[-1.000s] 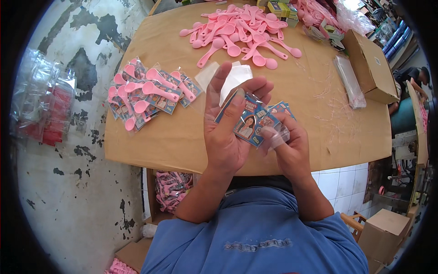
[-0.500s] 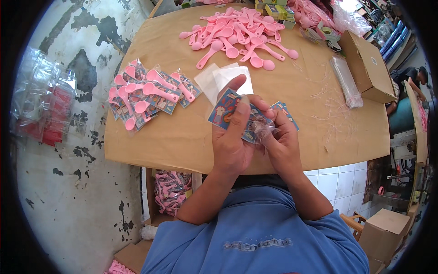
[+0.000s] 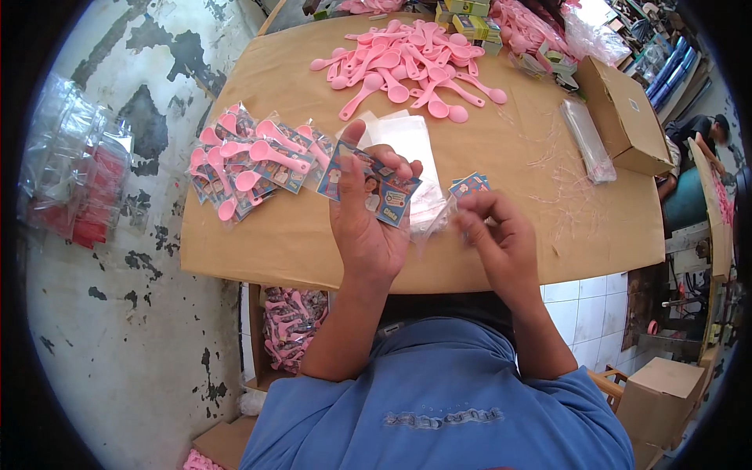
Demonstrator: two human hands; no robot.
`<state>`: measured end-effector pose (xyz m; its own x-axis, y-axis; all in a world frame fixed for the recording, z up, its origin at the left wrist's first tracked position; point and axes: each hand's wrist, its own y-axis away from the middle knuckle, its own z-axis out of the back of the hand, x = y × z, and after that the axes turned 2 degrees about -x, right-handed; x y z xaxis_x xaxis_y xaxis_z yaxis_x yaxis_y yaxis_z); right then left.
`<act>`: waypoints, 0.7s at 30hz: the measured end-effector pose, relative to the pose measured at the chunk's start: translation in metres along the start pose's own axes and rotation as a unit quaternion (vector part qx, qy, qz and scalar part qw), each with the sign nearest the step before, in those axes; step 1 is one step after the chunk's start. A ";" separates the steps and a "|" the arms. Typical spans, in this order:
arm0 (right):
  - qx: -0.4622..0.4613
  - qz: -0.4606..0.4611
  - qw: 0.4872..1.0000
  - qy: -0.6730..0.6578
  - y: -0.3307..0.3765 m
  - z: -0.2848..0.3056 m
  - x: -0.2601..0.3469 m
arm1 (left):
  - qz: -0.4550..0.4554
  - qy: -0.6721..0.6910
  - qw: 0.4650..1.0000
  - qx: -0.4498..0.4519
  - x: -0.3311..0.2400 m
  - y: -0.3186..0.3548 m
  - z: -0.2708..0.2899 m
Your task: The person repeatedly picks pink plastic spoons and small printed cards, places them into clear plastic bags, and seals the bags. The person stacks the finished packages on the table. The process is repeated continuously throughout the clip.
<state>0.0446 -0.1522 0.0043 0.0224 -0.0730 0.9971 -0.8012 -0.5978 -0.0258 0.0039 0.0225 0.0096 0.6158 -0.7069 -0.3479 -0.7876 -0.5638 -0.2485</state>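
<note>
My left hand (image 3: 366, 223) holds a printed picture card (image 3: 370, 182) fanned out above the tan table (image 3: 258, 251). My right hand (image 3: 497, 235) pinches the edge of a thin clear plastic sleeve (image 3: 433, 213) just right of the card. More printed cards (image 3: 470, 185) lie under my right fingers. A stack of clear sleeves (image 3: 407, 137) sits beyond my hands. Packed pink spoons with cards in bags (image 3: 251, 160) are piled to the left. Loose pink spoons (image 3: 407, 66) are heaped at the far side.
A brown cardboard box (image 3: 623, 117) and a bundle of clear bags (image 3: 587, 141) lie at the right. Bagged red items (image 3: 74, 180) rest on the floor at left. A box of packed pink spoons (image 3: 290, 325) stands under the table. Another person (image 3: 701, 133) is at far right.
My left hand has lowered and turned the card face up, spreading it flat. My right hand moved apart to the right, now pulling a clear sleeve between the fingers.
</note>
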 end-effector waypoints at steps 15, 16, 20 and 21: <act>-0.025 0.061 0.996 -0.058 -0.017 -0.025 -0.002 | 0.083 -0.044 0.995 0.034 0.022 0.020 -0.007; -0.037 0.055 0.996 -0.064 -0.018 -0.026 -0.004 | 0.083 -0.060 0.994 0.040 0.024 0.019 -0.005; -0.064 0.038 0.996 -0.054 -0.024 -0.026 -0.007 | 0.091 -0.065 0.993 0.026 0.027 0.015 -0.004; -0.072 0.039 0.995 -0.065 -0.025 -0.028 -0.008 | 0.093 -0.079 0.992 0.020 0.028 0.014 -0.005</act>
<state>0.0477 -0.1148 -0.0014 0.0266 -0.2231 0.9744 -0.8803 -0.4671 -0.0829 0.0100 -0.0072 0.0009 0.4522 -0.7193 -0.5274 -0.8891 -0.4108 -0.2020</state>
